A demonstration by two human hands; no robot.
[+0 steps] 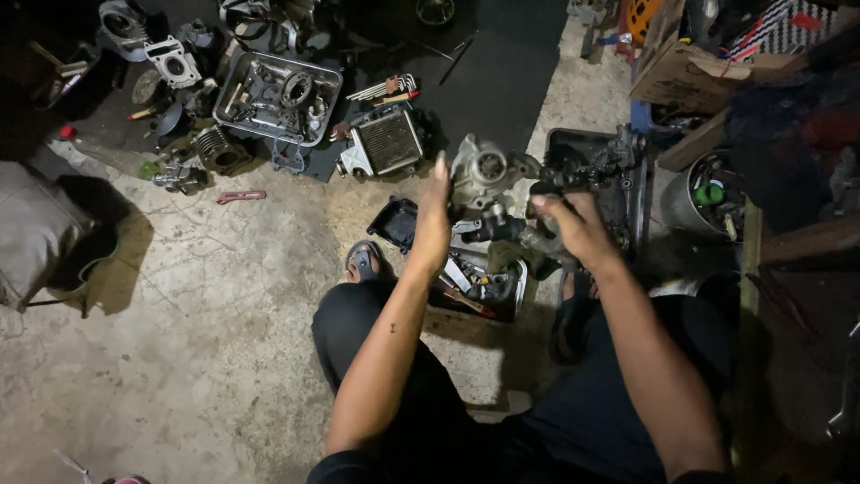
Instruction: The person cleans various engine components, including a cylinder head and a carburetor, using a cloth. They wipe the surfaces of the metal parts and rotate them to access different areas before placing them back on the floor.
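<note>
1. Knees in dark trousers [376, 358] fill the lower frame; the person sits low over a concrete floor [206, 305], one sandalled foot [365, 262] out in front.
2. Left hand [434, 220] is raised with fingers straight and together, its grip flat and wide, palm laid against the left side of a grey engine casting [482, 175].
3. Right hand [573, 224] has its grip closed around the dark lower end of that same part, fingers curled under it.
4. Engine casting sits between both hands, held up off the floor, above a black tray of tools [479, 282].
5. Beyond it on the floor lies a finned cylinder head [387, 142], and farther left a metal tray [278, 97] full of small engine pieces.
6. More loose parts [175, 63] lie on a dark mat at top left.
7. Cardboard box [685, 76] stands at top right, with a round tin [703, 193] below it.
8. Pink strip [240, 195] lies alone on the concrete, well apart from the hands.
</note>
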